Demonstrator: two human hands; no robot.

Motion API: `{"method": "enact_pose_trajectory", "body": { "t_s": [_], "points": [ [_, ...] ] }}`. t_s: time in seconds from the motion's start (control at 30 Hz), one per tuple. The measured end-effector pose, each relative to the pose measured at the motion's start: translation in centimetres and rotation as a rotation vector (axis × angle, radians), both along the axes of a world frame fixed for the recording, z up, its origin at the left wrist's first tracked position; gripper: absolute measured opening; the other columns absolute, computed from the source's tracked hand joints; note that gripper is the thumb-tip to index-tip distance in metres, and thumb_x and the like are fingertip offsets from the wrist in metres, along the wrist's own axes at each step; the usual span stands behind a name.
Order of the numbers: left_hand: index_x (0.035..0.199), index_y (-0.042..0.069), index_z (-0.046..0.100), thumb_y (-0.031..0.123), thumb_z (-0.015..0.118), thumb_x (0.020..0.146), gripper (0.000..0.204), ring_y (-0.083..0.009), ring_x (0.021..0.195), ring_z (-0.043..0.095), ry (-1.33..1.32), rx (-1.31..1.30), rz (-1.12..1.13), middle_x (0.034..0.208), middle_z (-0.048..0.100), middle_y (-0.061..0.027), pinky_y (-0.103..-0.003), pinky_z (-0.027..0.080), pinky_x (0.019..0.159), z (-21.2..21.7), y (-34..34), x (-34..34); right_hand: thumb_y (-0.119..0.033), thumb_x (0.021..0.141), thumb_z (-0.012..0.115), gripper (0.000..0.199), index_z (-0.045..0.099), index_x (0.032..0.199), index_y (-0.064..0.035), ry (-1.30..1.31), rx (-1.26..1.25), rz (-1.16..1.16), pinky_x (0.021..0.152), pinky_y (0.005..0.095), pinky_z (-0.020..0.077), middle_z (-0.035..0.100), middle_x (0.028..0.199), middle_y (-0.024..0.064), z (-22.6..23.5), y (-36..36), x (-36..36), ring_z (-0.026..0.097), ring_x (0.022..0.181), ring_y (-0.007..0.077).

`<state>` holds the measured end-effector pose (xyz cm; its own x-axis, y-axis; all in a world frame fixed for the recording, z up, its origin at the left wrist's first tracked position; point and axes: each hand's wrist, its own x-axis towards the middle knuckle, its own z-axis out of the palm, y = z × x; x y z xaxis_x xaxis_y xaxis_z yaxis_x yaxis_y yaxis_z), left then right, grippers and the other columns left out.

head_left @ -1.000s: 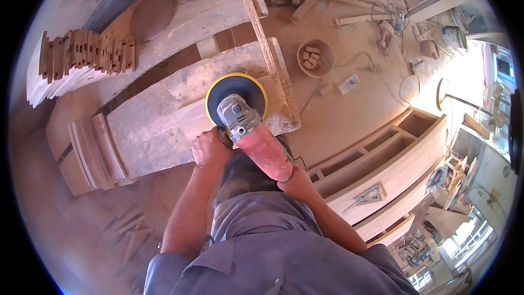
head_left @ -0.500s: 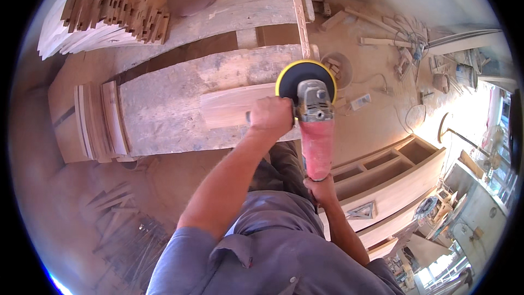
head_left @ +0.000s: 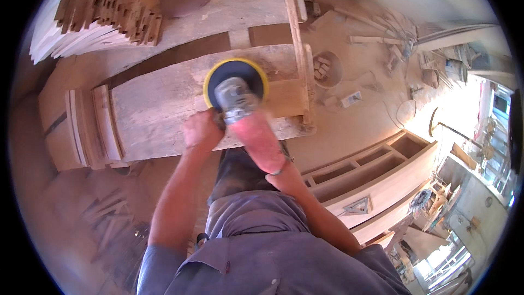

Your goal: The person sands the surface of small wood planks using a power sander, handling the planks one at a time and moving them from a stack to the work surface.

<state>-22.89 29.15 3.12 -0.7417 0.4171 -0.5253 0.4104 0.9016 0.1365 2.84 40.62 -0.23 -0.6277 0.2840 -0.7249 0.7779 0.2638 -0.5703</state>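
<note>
Head view: nearest, the right hand (head_left: 283,178) is wrapped round the rear end of the red sander (head_left: 257,137); a little farther and to the left, the left hand (head_left: 201,130) is closed round its side handle (head_left: 219,119). Beyond both hands, the disc (head_left: 234,68) lies over the board (head_left: 285,96), which rests on the bench (head_left: 155,114) and shows mostly right of the disc; whether they touch cannot be told. The step looks like sanding the board's face, and the next move calls for a flat disc and even pressure. Far left, slats (head_left: 103,19) are stacked.
</note>
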Motion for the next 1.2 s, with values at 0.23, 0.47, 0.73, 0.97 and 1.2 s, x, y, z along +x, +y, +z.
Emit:
{"method": "enact_pose_trajectory", "body": {
  "t_s": [0.23, 0.47, 0.73, 0.97, 1.2],
  "points": [
    [0.090, 0.012, 0.076, 0.014, 0.061, 0.083, 0.016, -0.0290, 0.087, 0.074, -0.185, 0.261, -0.318, 0.092, 0.075, -0.0129, -0.043, 0.059, 0.074, 0.1, 12.6, 3.0, -0.008, 0.074, 0.071, 0.009, 0.063, 0.074, -0.0038, -0.123, -0.178, -0.504, 0.048, 0.0316, 0.0439, 0.061, 0.062, 0.0045, -0.1, 5.0, 8.3, 0.058, 0.051, 0.0137],
    [0.088, 0.009, 0.074, 0.016, 0.064, 0.079, 0.015, -0.0326, 0.086, 0.073, -0.149, 0.307, -0.199, 0.088, 0.074, -0.0161, -0.044, 0.058, 0.075, -0.9, 9.2, 1.2, -0.004, 0.075, 0.070, 0.009, 0.062, 0.079, -0.0048, -0.099, -0.217, -0.508, 0.049, 0.0292, 0.0440, 0.061, 0.063, 0.0038, 1.9, 3.5, 4.5, 0.058, 0.052, 0.0125],
    [0.086, 0.008, 0.073, 0.019, 0.061, 0.083, 0.017, -0.0356, 0.082, 0.073, -0.041, 0.085, 0.086, 0.086, 0.073, -0.0198, -0.046, 0.058, 0.073, 0.1, -4.9, -3.1, -0.015, 0.073, 0.074, 0.019, 0.063, 0.073, 0.0009, 0.045, -0.056, -0.107, 0.056, 0.0364, 0.0481, 0.062, 0.061, 0.0100, 1.5, -2.5, -3.8, 0.062, 0.059, 0.0179],
    [0.086, 0.008, 0.073, 0.015, 0.063, 0.078, 0.015, -0.0360, 0.080, 0.073, -0.122, 0.219, 0.017, 0.083, 0.072, -0.0191, -0.046, 0.058, 0.074, -0.2, -3.3, -0.4, -0.013, 0.074, 0.073, 0.016, 0.062, 0.068, -0.0035, -0.228, -0.204, -0.263, 0.050, 0.0316, 0.0438, 0.058, 0.057, 0.0031, 3.7, -1.9, -0.9, 0.056, 0.050, 0.0119],
    [0.085, 0.008, 0.074, 0.015, 0.063, 0.078, 0.015, -0.0365, 0.085, 0.073, -0.068, 0.228, 0.039, 0.085, 0.073, -0.0188, -0.047, 0.058, 0.075, -0.7, -3.9, -3.1, -0.009, 0.075, 0.072, 0.013, 0.061, 0.070, -0.0055, -0.166, -0.204, -0.265, 0.048, 0.0293, 0.0413, 0.058, 0.059, 0.0004, 2.7, -2.7, -3.0, 0.055, 0.049, 0.0110]
  ]
}}
